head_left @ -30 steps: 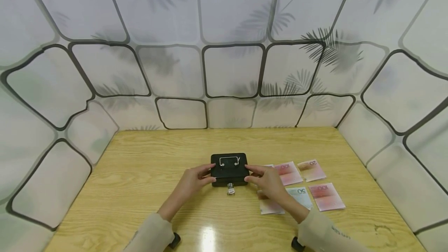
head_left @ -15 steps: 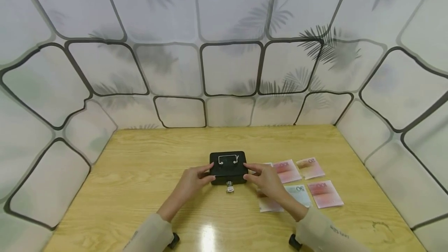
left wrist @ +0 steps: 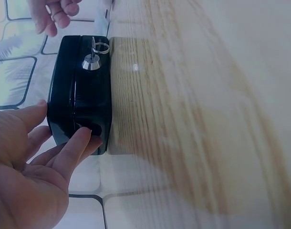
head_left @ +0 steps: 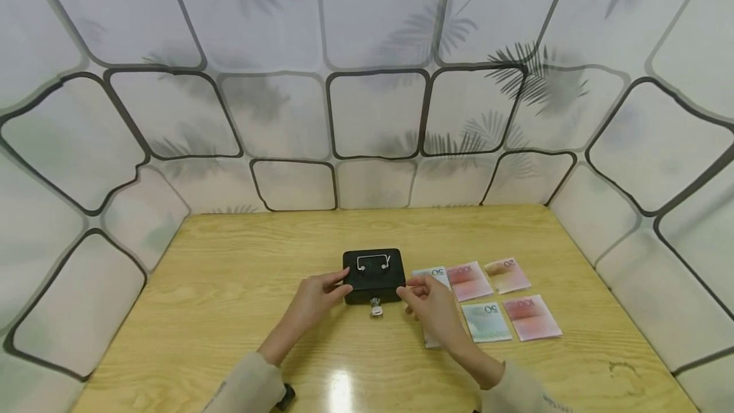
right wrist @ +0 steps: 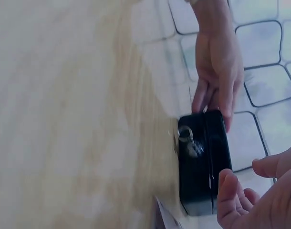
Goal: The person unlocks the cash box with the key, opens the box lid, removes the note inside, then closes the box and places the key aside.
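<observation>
A small black cash box (head_left: 374, 269) stands closed on the table, a wire handle (head_left: 373, 262) on its lid. On its front, keys on a ring (left wrist: 100, 48) hang from the lock (left wrist: 91, 62). My left hand (head_left: 314, 298) holds the box's left end, thumb and fingers against it in the left wrist view. Beside the right front corner is my right hand (head_left: 432, 308), its fingers loosely bent; the left wrist view shows a gap between this hand (left wrist: 55, 14) and the box.
To the right lie banknotes: a 50 (head_left: 430, 272), a 100 (head_left: 469, 280), a 20 (head_left: 508, 275), another 50 (head_left: 486, 324) and another 100 (head_left: 532, 317). One more note (head_left: 430, 340) is mostly hidden under my right hand. Patterned fabric walls (head_left: 378, 113) surround the wooden table (head_left: 258, 241).
My right hand has drawn off the box's right side and bent its fingers, uncovering more of the nearby 50 notes. The left hand and the box stay in place.
</observation>
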Demonstrator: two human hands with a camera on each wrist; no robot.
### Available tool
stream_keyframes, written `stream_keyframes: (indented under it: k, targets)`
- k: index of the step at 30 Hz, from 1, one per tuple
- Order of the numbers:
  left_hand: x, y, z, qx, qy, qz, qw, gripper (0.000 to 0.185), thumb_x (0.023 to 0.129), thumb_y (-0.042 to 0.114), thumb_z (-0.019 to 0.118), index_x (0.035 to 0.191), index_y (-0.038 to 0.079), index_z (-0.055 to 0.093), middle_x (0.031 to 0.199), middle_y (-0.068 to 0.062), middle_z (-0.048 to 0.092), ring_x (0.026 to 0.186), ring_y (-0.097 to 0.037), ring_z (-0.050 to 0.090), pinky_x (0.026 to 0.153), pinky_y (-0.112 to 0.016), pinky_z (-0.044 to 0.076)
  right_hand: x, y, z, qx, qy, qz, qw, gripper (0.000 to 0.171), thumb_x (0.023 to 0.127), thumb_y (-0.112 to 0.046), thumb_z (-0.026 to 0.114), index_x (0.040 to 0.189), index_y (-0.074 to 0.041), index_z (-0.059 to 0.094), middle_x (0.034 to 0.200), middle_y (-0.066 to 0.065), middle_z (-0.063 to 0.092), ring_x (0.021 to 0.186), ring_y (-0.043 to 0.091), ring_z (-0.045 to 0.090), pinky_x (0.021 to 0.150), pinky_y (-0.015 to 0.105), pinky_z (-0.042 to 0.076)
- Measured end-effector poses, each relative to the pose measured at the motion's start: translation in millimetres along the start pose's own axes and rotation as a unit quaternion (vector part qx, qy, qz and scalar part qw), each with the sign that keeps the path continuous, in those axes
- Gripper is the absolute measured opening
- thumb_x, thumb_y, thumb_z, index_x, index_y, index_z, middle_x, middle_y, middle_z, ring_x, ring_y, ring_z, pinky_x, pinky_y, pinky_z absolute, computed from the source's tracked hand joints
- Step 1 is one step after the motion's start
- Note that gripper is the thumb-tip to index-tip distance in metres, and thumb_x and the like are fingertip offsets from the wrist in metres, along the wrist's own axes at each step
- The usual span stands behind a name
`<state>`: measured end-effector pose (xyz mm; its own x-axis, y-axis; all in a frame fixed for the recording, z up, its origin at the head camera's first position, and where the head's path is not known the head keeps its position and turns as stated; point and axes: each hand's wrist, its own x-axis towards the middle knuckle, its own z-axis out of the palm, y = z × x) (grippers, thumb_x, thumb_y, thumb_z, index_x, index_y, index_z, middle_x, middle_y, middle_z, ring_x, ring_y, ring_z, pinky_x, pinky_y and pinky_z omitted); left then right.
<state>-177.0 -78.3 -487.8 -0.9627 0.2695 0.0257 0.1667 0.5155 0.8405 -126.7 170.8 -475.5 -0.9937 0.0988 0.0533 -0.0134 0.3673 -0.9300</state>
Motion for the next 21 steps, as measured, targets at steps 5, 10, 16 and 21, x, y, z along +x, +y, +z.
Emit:
stream_keyframes:
  k: [5,10,16,21]
  targets:
    - [-1.5,2.0,0.2,0.000,0.005,0.001,1.0000,0.045,0.097,0.023,0.075,0.139,0.012,0.066,0.137,-0.016,0.063,0.117,-0.029,0.067,0.076,-0.030,0.058,-8,5,13,0.034,-0.041,0.039,0.998,0.022,0.096,-0.014,0.075,0.104,0.004,0.067,0.071,0.014,0.069,0.055,0.024,0.065,0.046,0.024,0.052]
    - [-1.7,0.9,0.5,0.006,0.009,0.013,0.9998,0.044,0.096,0.023,0.075,0.137,0.010,0.067,0.135,-0.017,0.065,0.116,-0.030,0.068,0.087,-0.040,0.061,-11,10,25,0.072,-0.077,0.063,0.992,0.027,0.098,-0.015,0.072,0.108,0.009,0.064,0.070,0.012,0.069,0.053,0.016,0.063,0.046,0.027,0.056]
    - [-0.7,-0.6,1.4,0.008,0.012,0.011,0.9998,0.044,0.096,0.024,0.076,0.137,0.011,0.068,0.134,-0.017,0.065,0.119,-0.030,0.066,0.089,-0.041,0.060,-14,11,33,0.115,-0.128,0.094,0.981,0.032,0.102,-0.013,0.065,0.112,0.016,0.065,0.078,0.012,0.071,0.054,0.015,0.066,0.046,0.030,0.058]
    - [-0.9,-0.2,0.9,0.014,0.011,0.011,0.9998,0.044,0.096,0.026,0.076,0.137,0.012,0.068,0.134,-0.017,0.065,0.120,-0.031,0.066,0.090,-0.043,0.059,-13,12,38,0.127,-0.167,0.122,0.970,0.028,0.102,-0.013,0.064,0.105,0.013,0.070,0.075,0.011,0.070,0.051,0.012,0.065,0.044,0.027,0.056]
